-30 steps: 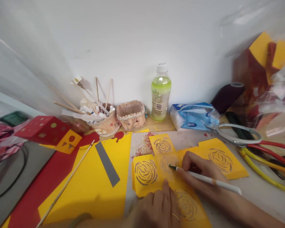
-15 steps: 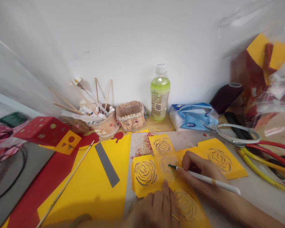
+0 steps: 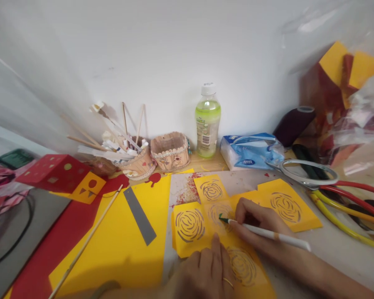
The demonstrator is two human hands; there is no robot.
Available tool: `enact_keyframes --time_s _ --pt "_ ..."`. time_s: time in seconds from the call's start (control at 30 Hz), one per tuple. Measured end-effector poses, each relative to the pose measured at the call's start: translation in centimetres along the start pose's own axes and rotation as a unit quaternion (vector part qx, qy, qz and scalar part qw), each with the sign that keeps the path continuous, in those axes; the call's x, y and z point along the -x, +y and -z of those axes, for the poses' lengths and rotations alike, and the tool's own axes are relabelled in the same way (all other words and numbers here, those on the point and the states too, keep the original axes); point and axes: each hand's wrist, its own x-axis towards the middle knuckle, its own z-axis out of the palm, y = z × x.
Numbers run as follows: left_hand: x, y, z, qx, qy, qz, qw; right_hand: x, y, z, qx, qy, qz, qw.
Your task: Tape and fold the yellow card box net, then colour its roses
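My right hand (image 3: 258,224) is closed around a slim white pen (image 3: 277,237) with a dark green tip. That tip touches a paler central panel of a yellow paper cutout (image 3: 187,250). Swirling rose-like slits are cut through its panels, and it spreads out in a cross shape. Just below the tip, my left hand (image 3: 207,268) lies on the cutout with its fingers stretched out, the index finger pressing near the central panel. A ring shows on one finger. The cutout's bottom panel is partly covered by my left hand.
Left lie yellow paper (image 3: 134,265), a grey strip (image 3: 139,218), a thin stick (image 3: 87,241) and a red box (image 3: 54,172). Behind stand two small baskets (image 3: 171,153), a green drink bottle (image 3: 207,124) and a tissue pack (image 3: 252,151). Scissors (image 3: 308,171) and coloured handles (image 3: 333,218) lie right.
The whole view has shifted slightly, so things sit a little further left. The pen tip stays on the central panel, and both hands keep nearly the same pose.
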Motion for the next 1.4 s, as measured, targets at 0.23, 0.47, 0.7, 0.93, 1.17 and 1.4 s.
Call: enact_keyframes --time_s 0.23,0.47,0.7,0.93,1.17,1.4 --pt "-0.1 -0.2 0.4 0.012 -0.026 -0.008 1.000 1.6 -1.1 1.9 -0.054 0.044 -0.002 0.998" --pt "0.1 0.0 1.0 0.016 -0.067 -0.021 0.997 5.3 0.2 0.2 -0.029 -0.021 -0.012 0.999" --pt "-0.2 -1.5 0.1 0.021 -0.130 -0.004 0.991 3.6 -0.6 1.2 -0.018 -0.025 -0.042 0.999" --pt "-0.1 -0.2 1.1 0.020 -0.035 0.009 0.999 2.3 0.0 1.3 -0.059 0.004 -0.051 0.997" --pt "0.5 0.5 1.5 0.022 -0.051 -0.041 0.998 2.3 -0.9 1.3 -0.064 -0.014 -0.032 0.997" --pt "0.3 0.2 1.2 0.028 -0.043 -0.048 0.998 1.6 -0.2 0.8 -0.040 -0.042 -0.012 0.998"
